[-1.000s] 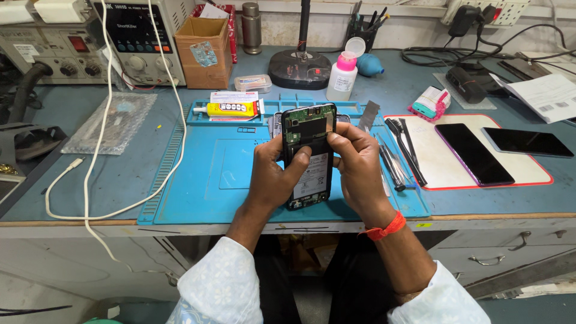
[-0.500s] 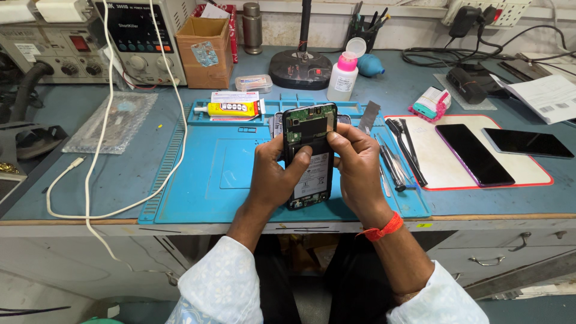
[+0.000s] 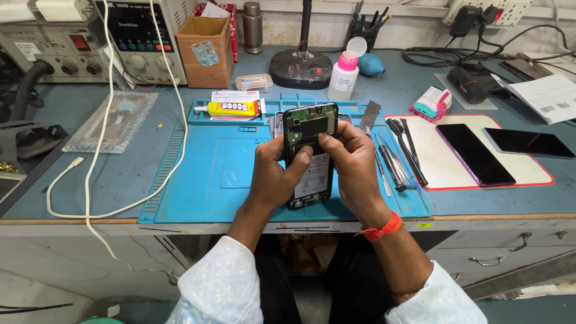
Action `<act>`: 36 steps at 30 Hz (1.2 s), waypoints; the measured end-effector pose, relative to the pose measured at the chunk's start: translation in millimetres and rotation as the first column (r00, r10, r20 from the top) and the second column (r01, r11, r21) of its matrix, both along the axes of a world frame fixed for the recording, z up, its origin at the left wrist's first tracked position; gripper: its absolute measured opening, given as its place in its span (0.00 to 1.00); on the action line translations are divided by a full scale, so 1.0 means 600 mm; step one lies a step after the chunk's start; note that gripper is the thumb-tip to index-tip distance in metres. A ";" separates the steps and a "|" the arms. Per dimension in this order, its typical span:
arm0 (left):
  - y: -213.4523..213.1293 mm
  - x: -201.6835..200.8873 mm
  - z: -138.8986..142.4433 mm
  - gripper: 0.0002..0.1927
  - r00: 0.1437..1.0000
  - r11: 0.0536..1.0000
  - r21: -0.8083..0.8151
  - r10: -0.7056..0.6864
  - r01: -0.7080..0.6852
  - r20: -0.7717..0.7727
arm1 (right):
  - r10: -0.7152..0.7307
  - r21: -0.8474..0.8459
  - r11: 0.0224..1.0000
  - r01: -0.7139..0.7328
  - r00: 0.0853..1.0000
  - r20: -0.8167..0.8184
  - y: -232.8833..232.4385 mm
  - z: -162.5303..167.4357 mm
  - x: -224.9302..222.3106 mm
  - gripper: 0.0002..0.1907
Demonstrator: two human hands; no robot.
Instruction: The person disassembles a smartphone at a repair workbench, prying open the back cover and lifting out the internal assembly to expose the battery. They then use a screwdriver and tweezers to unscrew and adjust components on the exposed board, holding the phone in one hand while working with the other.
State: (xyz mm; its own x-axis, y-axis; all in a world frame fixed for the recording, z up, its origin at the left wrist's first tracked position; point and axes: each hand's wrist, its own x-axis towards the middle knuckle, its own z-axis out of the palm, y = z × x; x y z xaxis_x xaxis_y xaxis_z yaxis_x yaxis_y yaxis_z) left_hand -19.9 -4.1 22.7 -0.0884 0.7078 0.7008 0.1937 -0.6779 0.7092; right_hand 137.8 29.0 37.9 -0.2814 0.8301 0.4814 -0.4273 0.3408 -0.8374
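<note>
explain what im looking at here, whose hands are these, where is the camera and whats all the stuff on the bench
The camera sits on a person's head and looks down, so the two hands are the wearer's own, seen above a repair workbench.

Both hands hold an opened phone with its back cover off, so the green circuit board and battery show. The left hand grips it from the side, and the right hand, with an orange wristband, has its thumb pressing near the top of the board.

Below them lies a blue work mat. On it are a yellow glue tube and a row of tweezers and brushes. To the right, two dark phones lie face up by a white pad. Behind stand a cardboard box, a white bottle with a pink cap and bench power units.
</note>
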 end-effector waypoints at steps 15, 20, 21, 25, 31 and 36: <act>0.001 0.000 -0.001 0.10 1.000 1.000 -0.009 0.003 -0.003 0.001 | 0.005 -0.009 1.000 -0.005 1.000 0.000 -0.009 0.007 0.001 0.09; 0.001 -0.001 -0.001 0.10 1.000 1.000 0.008 -0.014 0.014 0.000 | 0.000 -0.018 1.000 0.000 1.000 -0.012 -0.009 0.011 -0.003 0.11; 0.000 -0.001 -0.001 0.10 1.000 1.000 0.013 -0.016 0.016 -0.001 | -0.011 -0.009 1.000 0.011 1.000 -0.004 -0.008 0.011 -0.005 0.12; 0.001 -0.001 -0.002 0.09 1.000 1.000 0.008 -0.017 0.017 0.007 | -0.040 0.004 0.999 0.040 0.998 0.046 -0.007 0.014 -0.004 0.12; 0.000 0.000 -0.001 0.09 1.000 1.000 0.009 -0.016 0.016 0.008 | -0.029 -0.020 0.999 0.030 0.997 0.065 -0.010 0.015 0.000 0.10; -0.001 0.001 0.000 0.10 1.000 0.999 0.040 -0.024 0.023 0.014 | -0.022 -0.030 0.999 0.024 0.998 0.062 -0.011 0.015 0.001 0.09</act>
